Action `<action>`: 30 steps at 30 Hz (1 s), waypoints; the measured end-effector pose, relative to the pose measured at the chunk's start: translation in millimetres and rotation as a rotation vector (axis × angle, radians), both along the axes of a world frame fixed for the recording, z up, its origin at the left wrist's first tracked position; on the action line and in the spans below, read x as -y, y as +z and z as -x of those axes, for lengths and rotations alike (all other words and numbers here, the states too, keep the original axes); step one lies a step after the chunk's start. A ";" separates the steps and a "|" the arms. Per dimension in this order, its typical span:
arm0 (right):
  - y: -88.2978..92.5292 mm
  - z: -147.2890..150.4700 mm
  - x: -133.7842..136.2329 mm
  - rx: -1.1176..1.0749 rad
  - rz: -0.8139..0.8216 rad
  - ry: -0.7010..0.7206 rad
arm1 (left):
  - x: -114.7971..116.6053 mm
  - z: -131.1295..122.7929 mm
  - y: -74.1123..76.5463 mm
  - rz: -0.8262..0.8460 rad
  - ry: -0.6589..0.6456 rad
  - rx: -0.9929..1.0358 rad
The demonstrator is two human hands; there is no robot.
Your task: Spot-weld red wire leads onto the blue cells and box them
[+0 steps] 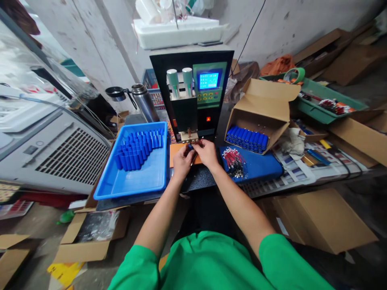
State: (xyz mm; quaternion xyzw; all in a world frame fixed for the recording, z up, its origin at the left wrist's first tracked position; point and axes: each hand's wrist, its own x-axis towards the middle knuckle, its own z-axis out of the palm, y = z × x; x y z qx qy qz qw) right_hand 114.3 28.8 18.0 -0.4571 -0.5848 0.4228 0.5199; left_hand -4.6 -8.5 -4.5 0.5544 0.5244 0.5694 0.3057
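Head view shows the left hand (182, 162) pinching a small blue cylinder (190, 147) over an orange mat (174, 152), close by the metal pins (189, 134) of a black machine (185, 114), while the right hand (207, 153) has its fingertips drawn together beside it, though whether they grip anything I cannot tell. To the left, a blue tray (136, 187) carries rows of upright blue cylinders (132, 154); to the right, thin wires (233, 161) lie bunched on a blue pad (266, 169), near an open cardboard box (266, 98) of stacked blue cells (246, 137).

Blue cylinders (130, 161), paler blue tray (121, 186), orange board (175, 152)
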 end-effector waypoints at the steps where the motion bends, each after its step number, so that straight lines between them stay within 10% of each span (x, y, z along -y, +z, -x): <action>1: 0.2 0.0 0.2 -0.002 0.002 0.001 | 0.0 0.1 -0.1 0.005 0.000 0.002; 30: -9.7 -28.9 2.9 -0.287 0.218 0.209 | 9.5 5.1 5.4 -0.024 0.073 -0.013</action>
